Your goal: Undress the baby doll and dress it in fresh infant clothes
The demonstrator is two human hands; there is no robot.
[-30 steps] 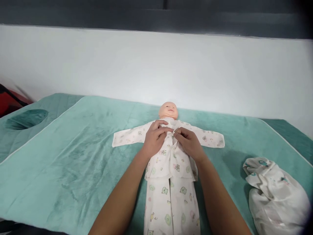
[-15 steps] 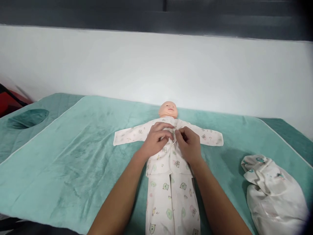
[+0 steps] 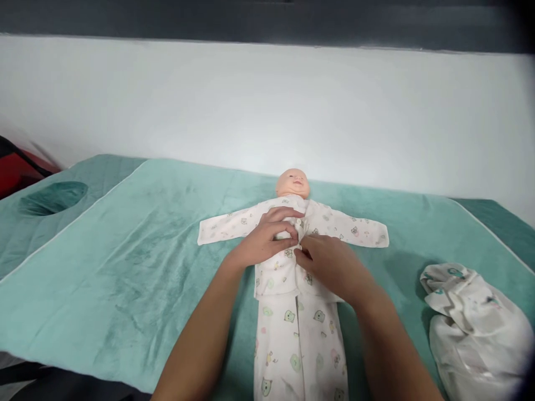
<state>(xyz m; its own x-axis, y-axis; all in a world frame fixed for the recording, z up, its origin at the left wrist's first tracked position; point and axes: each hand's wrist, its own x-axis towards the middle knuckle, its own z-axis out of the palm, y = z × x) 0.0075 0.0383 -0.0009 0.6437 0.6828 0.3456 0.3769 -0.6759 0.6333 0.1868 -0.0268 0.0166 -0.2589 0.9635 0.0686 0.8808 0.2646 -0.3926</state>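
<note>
A baby doll (image 3: 292,182) lies on its back with arms spread, dressed in a white printed pajama top (image 3: 276,281) and matching pajama pants (image 3: 278,345). My left hand (image 3: 273,236) rests on the chest, its thumb and a curled finger closed at the front opening of the top. Facing it, my right hand (image 3: 324,259) pinches the other side of that opening, slightly lower. A small pale button (image 3: 298,221) seems to show just above the fingertips. What exactly lies between the fingertips is partly hidden.
Soft green cloth (image 3: 125,267) covers the bed under the doll. A bunched white printed fabric bundle (image 3: 476,334) lies at the right. At the far left are a face hole (image 3: 56,197) in the bed and a red object (image 3: 19,167). A white wall (image 3: 251,106) stands behind.
My right hand has moved down the front opening and its forearm has swung outward. My left hand stays on the chest, its thumb and finger closer together. The view has tilted slightly.
</note>
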